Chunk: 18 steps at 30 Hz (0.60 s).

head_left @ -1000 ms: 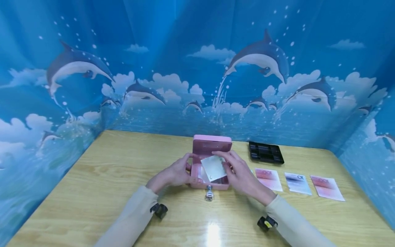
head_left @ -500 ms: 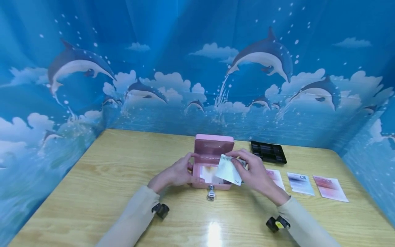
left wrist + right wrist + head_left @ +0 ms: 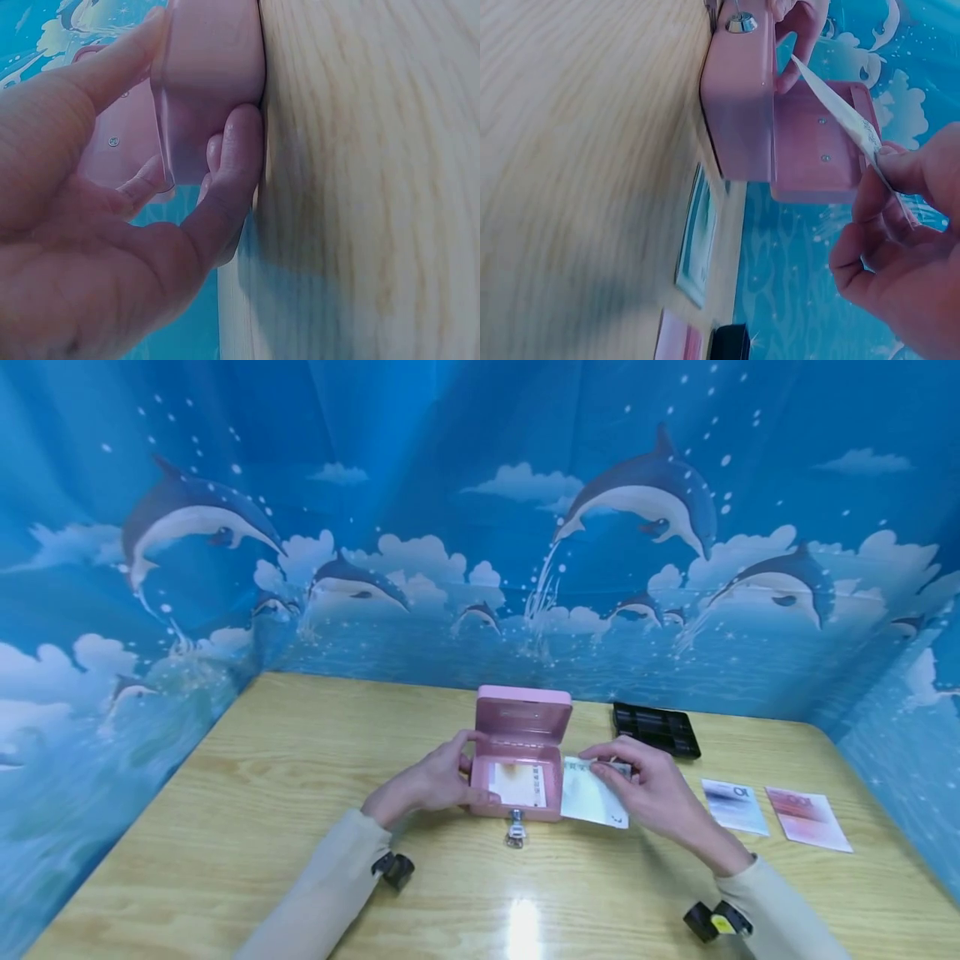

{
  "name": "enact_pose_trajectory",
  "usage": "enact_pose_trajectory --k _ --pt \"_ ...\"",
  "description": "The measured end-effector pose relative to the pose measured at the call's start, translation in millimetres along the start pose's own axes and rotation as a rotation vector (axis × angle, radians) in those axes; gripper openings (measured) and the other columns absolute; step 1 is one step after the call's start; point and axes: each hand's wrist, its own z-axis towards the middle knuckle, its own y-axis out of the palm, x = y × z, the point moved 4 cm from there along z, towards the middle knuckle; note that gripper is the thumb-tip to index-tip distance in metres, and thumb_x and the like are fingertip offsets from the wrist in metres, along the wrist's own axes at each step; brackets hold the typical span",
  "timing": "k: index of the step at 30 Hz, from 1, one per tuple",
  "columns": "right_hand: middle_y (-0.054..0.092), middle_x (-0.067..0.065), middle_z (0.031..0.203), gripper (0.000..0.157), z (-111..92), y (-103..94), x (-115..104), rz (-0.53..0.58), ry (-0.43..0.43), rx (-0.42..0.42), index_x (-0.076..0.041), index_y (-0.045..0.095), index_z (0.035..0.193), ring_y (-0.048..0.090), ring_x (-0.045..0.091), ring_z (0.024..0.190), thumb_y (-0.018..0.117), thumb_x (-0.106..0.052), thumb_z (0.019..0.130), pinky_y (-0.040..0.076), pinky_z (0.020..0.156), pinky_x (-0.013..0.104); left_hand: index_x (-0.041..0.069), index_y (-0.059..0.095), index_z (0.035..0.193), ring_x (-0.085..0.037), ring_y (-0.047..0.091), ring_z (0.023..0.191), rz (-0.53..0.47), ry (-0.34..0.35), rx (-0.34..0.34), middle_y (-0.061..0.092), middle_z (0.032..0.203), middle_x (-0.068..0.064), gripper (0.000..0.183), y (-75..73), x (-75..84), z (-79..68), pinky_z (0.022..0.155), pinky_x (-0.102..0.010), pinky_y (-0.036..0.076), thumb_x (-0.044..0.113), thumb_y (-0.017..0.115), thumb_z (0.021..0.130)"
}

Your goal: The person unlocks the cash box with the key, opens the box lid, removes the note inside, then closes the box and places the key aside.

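A pink cash box (image 3: 523, 695) stands with its lid raised, keys (image 3: 515, 837) hanging from the front lock. My left hand (image 3: 431, 778) grips its left side; the left wrist view shows fingers against the outer wall (image 3: 202, 75) and the thumb at the rim. Inside lies a pale banknote (image 3: 517, 785). Just right of the box, my right hand (image 3: 660, 785) pinches a pale greenish banknote (image 3: 592, 795) between thumb and fingers, above the table. Beneath it, the right wrist view shows a greenish note (image 3: 697, 232) lying beside the box.
A black compartment tray (image 3: 656, 729) sits behind my right hand. Right of that hand lie a bluish banknote (image 3: 735, 807) and a reddish one (image 3: 808, 819). A dolphin-print curtain (image 3: 420, 568) bounds the table's back and sides.
My right hand has carried the pinched banknote out of the box to the right, uncovering the note inside. It now hides a reddish note on the table. The left hand stays on the box.
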Motion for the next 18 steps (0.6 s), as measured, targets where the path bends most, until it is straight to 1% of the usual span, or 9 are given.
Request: enact_pose_trajectory --k 4,6,9,11,13,15,18 --pt "0.073 -0.004 0.098 0.018 -6.1 -5.0 3.6 0.005 0.042 -0.042 -0.02 0.076 0.11 0.047 0.006 0.064 0.069 -0.009 0.097 0.042 0.053 0.022 0.016 0.03 0.156 -0.022 0.068 0.089 -0.009 0.01 -0.007 0.063 0.115 -0.016 0.096 0.7 -0.2 0.3 0.086 -0.036 0.061 0.019 0.088 0.08" --pt "0.074 -0.001 0.103 0.017 -9.2 -7.0 5.4 0.019 0.054 -0.071 -0.019 0.076 0.11 0.054 0.005 0.071 0.07 -0.01 0.096 0.046 0.058 0.021 0.015 0.03 0.155 -0.022 0.068 0.088 -0.008 0.023 -0.01 0.063 0.114 -0.016 0.094 0.9 -0.1 0.6 0.084 -0.036 0.061 0.018 0.088 0.081" --pt "0.076 0.001 0.109 0.018 -13.7 -8.3 9.4 0.042 0.073 -0.133 -0.019 0.076 0.111 0.064 0.005 0.088 0.071 -0.012 0.095 0.054 0.07 0.02 0.016 0.031 0.155 -0.021 0.068 0.087 -0.007 0.025 -0.01 0.063 0.113 -0.016 0.094 1.2 0.1 0.7 0.082 -0.034 0.061 0.017 0.088 0.081" --pt "0.076 0.002 0.112 0.019 -16.3 -7.8 13.7 0.048 0.085 -0.183 -0.019 0.076 0.112 0.067 0.006 0.096 0.072 -0.013 0.094 0.057 0.078 0.021 0.015 0.032 0.155 -0.021 0.068 0.086 -0.004 0.026 -0.006 0.063 0.111 -0.015 0.093 1.1 0.2 0.9 0.081 -0.034 0.061 0.016 0.087 0.08" --pt "0.076 0.002 0.111 0.019 -18.9 -6.1 18.5 0.05 0.098 -0.244 -0.019 0.075 0.112 0.067 0.005 0.096 0.073 -0.015 0.094 0.058 0.079 0.021 0.016 0.032 0.155 -0.021 0.067 0.086 -0.006 0.017 -0.002 0.064 0.11 -0.015 0.093 0.8 0.4 0.8 0.081 -0.034 0.061 0.016 0.088 0.08" --pt "0.074 0.0 0.107 0.019 -21.2 -3.8 23.3 0.047 0.104 -0.297 -0.018 0.075 0.112 0.065 0.003 0.091 0.073 -0.017 0.093 0.057 0.075 0.022 0.016 0.031 0.155 -0.021 0.067 0.087 -0.003 0.009 0.002 0.064 0.111 -0.014 0.094 0.4 0.3 0.8 0.083 -0.035 0.061 0.017 0.088 0.08" --pt "0.071 -0.004 0.099 0.019 -24.2 -0.8 28.8 0.023 0.084 -0.343 -0.017 0.075 0.111 0.06 0.0 0.084 0.075 -0.021 0.092 0.055 0.069 0.022 0.016 0.031 0.156 -0.021 0.067 0.088 0.002 0.002 0.0 0.064 0.112 -0.013 0.096 0.0 0.0 0.7 0.087 -0.036 0.06 0.018 0.088 0.08"
